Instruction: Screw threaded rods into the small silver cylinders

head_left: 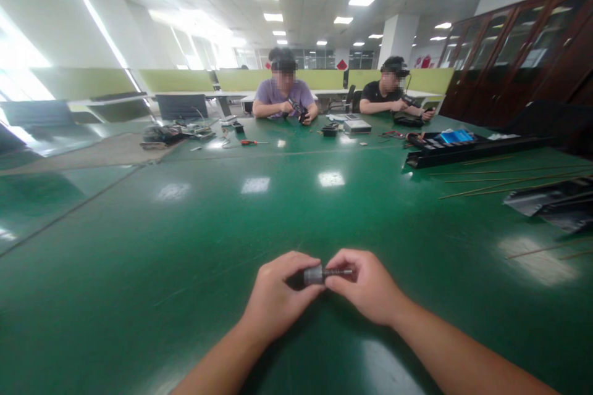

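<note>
Low in the middle of the head view, a small grey metal cylinder (314, 275) lies sideways between my hands. From its right end sticks out a thin, ribbed shaft (334, 272) with a bright tip; I cannot make out what kind of part this is. My left hand (283, 289) grips the cylinder between thumb and fingers. The thumb and fingertips of my right hand (365, 284) close round the shaft beside the cylinder. Both hands are just above the glossy green tabletop (208, 222).
Across the table sit two people (285, 95), each handling a dark tool or part. A red screwdriver (250, 142), a black tray (330, 129) and a heap of electronic parts (169, 131) lie far off. At right are black channels (463, 151) and thin rods (500, 185).
</note>
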### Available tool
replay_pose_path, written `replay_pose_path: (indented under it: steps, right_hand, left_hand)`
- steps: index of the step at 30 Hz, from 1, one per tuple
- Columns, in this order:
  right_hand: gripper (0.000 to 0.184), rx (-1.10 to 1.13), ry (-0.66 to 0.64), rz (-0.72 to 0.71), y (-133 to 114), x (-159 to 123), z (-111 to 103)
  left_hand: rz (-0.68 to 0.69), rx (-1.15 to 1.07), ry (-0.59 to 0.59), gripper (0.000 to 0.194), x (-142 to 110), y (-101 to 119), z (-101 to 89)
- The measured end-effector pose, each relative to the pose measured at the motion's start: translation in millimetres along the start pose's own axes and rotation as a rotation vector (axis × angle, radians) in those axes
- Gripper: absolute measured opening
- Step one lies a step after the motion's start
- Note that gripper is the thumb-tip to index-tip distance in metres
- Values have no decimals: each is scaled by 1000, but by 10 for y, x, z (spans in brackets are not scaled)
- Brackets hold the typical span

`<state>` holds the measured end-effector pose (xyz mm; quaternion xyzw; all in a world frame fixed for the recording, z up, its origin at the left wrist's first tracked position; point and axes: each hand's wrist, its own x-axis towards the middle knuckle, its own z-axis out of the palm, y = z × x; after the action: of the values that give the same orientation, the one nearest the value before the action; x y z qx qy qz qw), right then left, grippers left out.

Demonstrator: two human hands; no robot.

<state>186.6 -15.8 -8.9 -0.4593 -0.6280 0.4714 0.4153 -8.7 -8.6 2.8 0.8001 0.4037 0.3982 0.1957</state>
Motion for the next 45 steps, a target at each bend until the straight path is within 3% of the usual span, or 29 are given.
replay_pose_path:
  steps: [45]
  right_hand:
    - [7,22,10,17,-4,-7,7]
  left_hand:
    - [66,-18,39,22,12,-15,-15]
